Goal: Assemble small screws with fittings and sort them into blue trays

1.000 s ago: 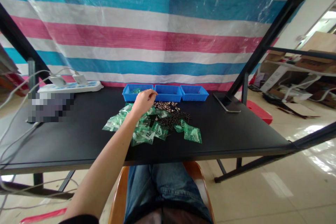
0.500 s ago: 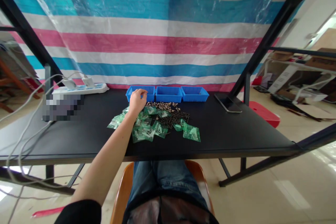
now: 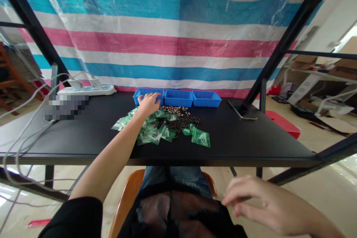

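My left hand [image 3: 149,104] reaches over the near edge of the left blue tray [image 3: 138,94], palm down with its fingers spread. I see nothing held in it. Beneath and in front of that wrist lie green plastic packets [image 3: 150,134] holding small pale parts. Just right of the hand is a pile of small shiny metal pieces [image 3: 177,110], and nearer me a heap of dark screws [image 3: 184,122]. My right hand [image 3: 256,199] is off the table, above the floor right of my lap. It is slightly blurred, thumb apart from the bent fingers, with nothing visible in it.
The middle blue tray [image 3: 178,100] and right blue tray [image 3: 206,101] continue the row at the back. Separate green packets [image 3: 200,137] lie right of the heap. A phone [image 3: 241,110] rests at the right; a power strip [image 3: 89,90] with white cables is at the left.
My left hand has gone from bunched fingers to spread ones at the left tray, shifting slightly right. My right hand has come into view at the lower right.
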{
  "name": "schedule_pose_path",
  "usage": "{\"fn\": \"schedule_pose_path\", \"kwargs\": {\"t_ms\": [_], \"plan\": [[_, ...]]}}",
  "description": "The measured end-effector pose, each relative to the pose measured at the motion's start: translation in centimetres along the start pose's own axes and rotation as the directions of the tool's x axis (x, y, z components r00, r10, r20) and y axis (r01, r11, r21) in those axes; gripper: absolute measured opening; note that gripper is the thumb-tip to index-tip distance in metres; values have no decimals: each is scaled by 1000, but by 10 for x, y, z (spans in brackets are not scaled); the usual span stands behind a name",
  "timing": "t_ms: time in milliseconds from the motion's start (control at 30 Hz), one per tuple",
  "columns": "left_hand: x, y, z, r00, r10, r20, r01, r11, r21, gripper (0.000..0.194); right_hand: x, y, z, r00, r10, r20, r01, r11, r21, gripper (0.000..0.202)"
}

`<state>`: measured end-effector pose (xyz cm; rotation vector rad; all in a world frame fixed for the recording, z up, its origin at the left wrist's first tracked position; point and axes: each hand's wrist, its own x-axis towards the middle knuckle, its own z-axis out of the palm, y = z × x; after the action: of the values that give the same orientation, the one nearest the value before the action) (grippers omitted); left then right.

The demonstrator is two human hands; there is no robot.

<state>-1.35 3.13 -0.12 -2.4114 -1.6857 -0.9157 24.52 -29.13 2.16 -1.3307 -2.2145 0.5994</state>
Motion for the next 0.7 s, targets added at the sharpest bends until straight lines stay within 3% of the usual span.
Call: {"fn": "schedule_pose_path", "kwargs": {"t_ms": [100, 133, 200, 267, 333, 400, 500, 600, 700], "plan": [[9, -5, -3, 998, -34, 62, 35, 999, -9, 33, 76, 4, -35, 968, -251, 1, 251, 968, -28, 27], [13, -8, -5, 996, -51, 73, 52, 999, -11, 34, 107, 11, -43, 961, -258, -98, 248, 963, -101, 28], [20, -17, -13, 994, -86, 71, 86, 996, 4, 34, 171, 35, -52, 936, -185, -301, 106, 960, -261, 31], [23, -27, -21, 993, -107, 48, 105, 993, 54, 35, 226, 68, -51, 914, -122, -387, -34, 928, -372, 36], [23, -35, -28, 995, -70, 76, 63, 993, 100, 35, 261, 100, -43, 910, -58, -411, -147, 881, -450, 50], [22, -36, -30, 993, -12, 121, -4, 992, 128, 36, 275, 124, -32, 925, -8, -379, -191, 853, -485, 60], [25, -24, -23, 974, 142, 175, -165, 978, 129, 38, 273, 138, -18, 948, -39, -317, -148, 825, -545, 66], [37, -8, -8, 909, 301, 287, -331, 942, 60, 44, 268, 139, -13, 948, -50, -315, -150, 803, -577, 60], [49, -1, 3, 859, 355, 368, -393, 919, 31, 44, 271, 142, -13, 947, -57, -317, -154, 785, -601, 58]]}}
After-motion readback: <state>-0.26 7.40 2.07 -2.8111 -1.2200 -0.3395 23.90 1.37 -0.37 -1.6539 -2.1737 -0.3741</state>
